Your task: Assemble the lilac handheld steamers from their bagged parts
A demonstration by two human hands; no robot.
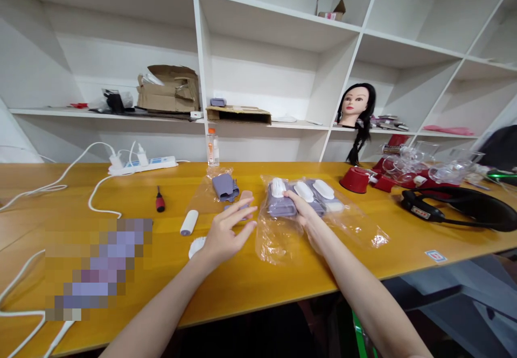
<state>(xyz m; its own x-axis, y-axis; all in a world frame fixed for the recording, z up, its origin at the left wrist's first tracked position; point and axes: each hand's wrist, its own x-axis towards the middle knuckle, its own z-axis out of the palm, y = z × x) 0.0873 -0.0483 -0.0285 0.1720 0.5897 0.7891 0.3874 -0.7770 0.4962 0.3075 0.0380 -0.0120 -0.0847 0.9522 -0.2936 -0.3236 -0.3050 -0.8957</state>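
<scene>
Because the purple-grey casing (281,207) lies amid crinkled plastic film (274,245) on the counter (242,280), leftmost of three similar units in front of the person, it will probably feel slippery wherever loose film comes between it and the skin. The right hand (302,207) is closed on its right side, thumb near the top; how far the fingers reach underneath is hidden. The left hand (226,235) is above the counter, fingers spread wide and holding nothing visible, near the white cylinder (189,223) and the white ribbed piece (196,246). The casing looks like moulded plastic, likely light and stiff, not easily crushed but perhaps prone to scuffs or cracks if dropped. Its two sides seem the best hold; the white oval piece (278,187) on top may be loose, and slack film would likely slide.
</scene>
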